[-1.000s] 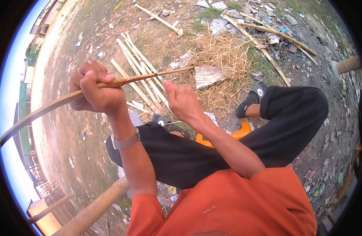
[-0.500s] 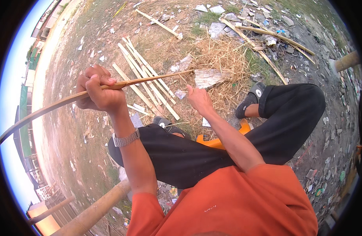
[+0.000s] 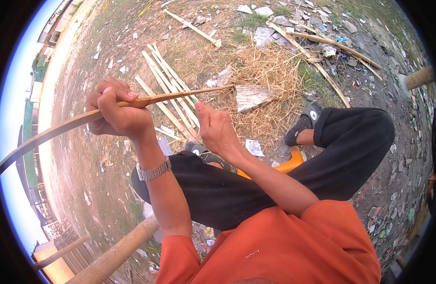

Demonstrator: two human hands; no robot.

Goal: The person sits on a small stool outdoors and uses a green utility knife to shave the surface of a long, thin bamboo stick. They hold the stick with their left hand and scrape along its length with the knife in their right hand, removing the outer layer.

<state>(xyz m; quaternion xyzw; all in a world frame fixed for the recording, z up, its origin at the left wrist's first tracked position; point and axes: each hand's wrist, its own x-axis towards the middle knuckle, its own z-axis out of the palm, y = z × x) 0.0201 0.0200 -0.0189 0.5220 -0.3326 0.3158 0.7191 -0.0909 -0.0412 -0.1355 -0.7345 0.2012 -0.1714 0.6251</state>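
Note:
A long, curved bamboo strip (image 3: pixel 52 134) runs from the left rim across to the middle, its thin tip over the ground. My left hand (image 3: pixel 116 109) is closed round it, thumb on top. Just below the strip's thin end is my right hand (image 3: pixel 217 130), fingers curled in and thumb pointing up; what it grips, if anything, is hidden. Beyond my hands, a pale, rough flat block (image 3: pixel 252 97) lies in a heap of straw-like shavings (image 3: pixel 279 71). Several split bamboo strips (image 3: pixel 156 71) lie on the ground behind my left hand.
Beneath me is an orange plastic seat (image 3: pixel 293 162). More bamboo lengths (image 3: pixel 334 43) lie among broken rubble at the far right. A thick bamboo pole (image 3: pixel 116 251) slants in at the lower left, and another pole's end (image 3: pixel 419 76) shows at the right.
My right hand has moved left and a little nearer to me, from beside the block to below the strip's thin end. My left hand keeps its grip, shifting only slightly.

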